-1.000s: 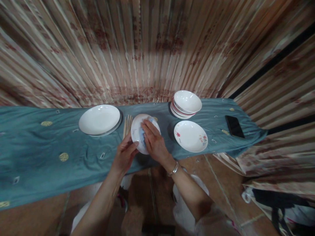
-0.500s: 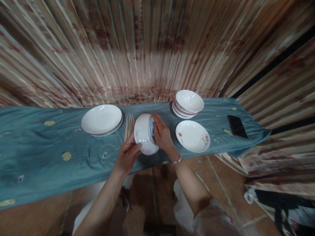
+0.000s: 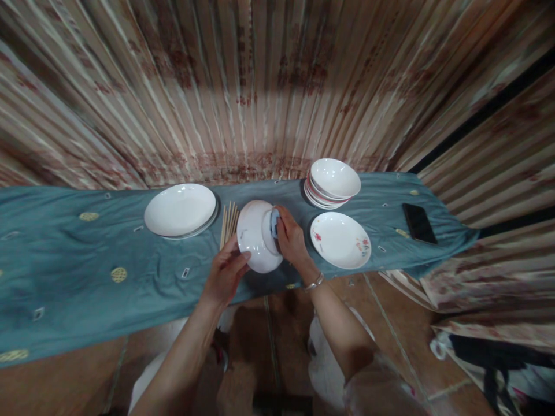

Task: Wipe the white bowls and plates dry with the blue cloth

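Observation:
A white bowl (image 3: 255,245) is tipped on its side above the front of the table, its outer base turned to the right. My left hand (image 3: 224,270) grips the bowl's rim, the thumb lying on the outside wall. Against the foot of the bowl, my right hand (image 3: 292,238) presses a bundled light-blue cloth (image 3: 274,223) between its fingers. Just behind my left hand lie several wooden chopsticks (image 3: 229,222), partly covered by the hand and the bowl. The inside of the bowl faces away from view.
Stacked white plates (image 3: 181,209) stand left of the chopsticks. To the right are a stack of bowls (image 3: 335,178) and a floral plate (image 3: 340,240). A black phone (image 3: 418,223) lies near the right end of the teal tablecloth (image 3: 147,283). A pleated curtain (image 3: 269,115) hangs behind.
My right hand has shifted slightly right with the cloth, from the bowl's lower wall to its foot, showing more of the base. My left hand keeps its hold on the rim.

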A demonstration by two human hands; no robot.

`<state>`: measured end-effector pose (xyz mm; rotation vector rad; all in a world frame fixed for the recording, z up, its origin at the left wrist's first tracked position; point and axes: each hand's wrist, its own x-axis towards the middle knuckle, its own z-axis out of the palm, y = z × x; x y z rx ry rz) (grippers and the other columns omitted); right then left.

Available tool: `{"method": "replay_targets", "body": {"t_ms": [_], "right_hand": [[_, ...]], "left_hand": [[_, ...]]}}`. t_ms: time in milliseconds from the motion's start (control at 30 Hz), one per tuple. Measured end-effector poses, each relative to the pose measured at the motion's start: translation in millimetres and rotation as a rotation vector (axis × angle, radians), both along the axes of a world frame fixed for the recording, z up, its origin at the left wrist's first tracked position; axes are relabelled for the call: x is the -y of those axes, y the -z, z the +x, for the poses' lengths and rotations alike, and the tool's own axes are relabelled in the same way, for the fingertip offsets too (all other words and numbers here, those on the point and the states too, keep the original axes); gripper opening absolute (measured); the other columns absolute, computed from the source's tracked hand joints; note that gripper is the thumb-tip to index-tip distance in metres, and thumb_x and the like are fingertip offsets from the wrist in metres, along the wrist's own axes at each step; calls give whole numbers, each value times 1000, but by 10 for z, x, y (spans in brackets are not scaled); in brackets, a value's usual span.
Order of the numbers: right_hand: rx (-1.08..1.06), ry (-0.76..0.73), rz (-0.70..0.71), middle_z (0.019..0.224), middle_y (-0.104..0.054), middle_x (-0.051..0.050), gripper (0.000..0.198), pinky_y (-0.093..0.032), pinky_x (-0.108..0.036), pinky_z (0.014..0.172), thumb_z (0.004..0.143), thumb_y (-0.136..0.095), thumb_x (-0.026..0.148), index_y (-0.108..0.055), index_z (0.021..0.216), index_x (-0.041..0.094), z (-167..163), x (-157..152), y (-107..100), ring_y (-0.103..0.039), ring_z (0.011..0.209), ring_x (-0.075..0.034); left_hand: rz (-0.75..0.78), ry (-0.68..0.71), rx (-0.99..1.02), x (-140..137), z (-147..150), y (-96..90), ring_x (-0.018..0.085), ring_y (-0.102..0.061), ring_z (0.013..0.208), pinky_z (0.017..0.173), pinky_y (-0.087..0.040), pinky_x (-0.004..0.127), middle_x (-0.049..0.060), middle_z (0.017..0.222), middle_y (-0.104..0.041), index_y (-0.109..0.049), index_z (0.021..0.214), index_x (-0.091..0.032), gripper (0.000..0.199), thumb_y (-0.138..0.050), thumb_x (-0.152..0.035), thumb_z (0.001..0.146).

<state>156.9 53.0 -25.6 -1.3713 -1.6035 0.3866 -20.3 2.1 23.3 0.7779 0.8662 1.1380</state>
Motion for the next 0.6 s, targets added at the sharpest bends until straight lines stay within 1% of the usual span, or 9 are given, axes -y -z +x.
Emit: {"method": "replay_targets", "body": {"t_ms": [167,400,600], "right_hand": [[-63,21,-31,138,-61,-15,44,-41,-42,114,98,-36,27,-56,134,13,27,25,81,-55,131,-22],[-107,80,-69,134,-64,-15,43,-45,-40,109,98,-36,31,-59,130,14,19,103,198,-60,125,-23],[-147,122,-83,129,-66,-16,44,-47,-39,105,99,-36,37,-60,128,14,-27,189,280,-62,119,-23]], "left_hand": [[-8,-9,15,-6,-3,26,22,-68,90,72,-57,29,6,107,-74,-73,113,-24,49,-84,-26,66],[-7,-29,30,-27,-9,33,19,-68,88,71,-57,26,5,109,-74,-73,112,-24,48,-83,-24,66],[-8,-53,47,-50,-3,43,23,-67,97,75,-58,29,7,117,-72,-73,113,-25,47,-83,-24,66]]}}
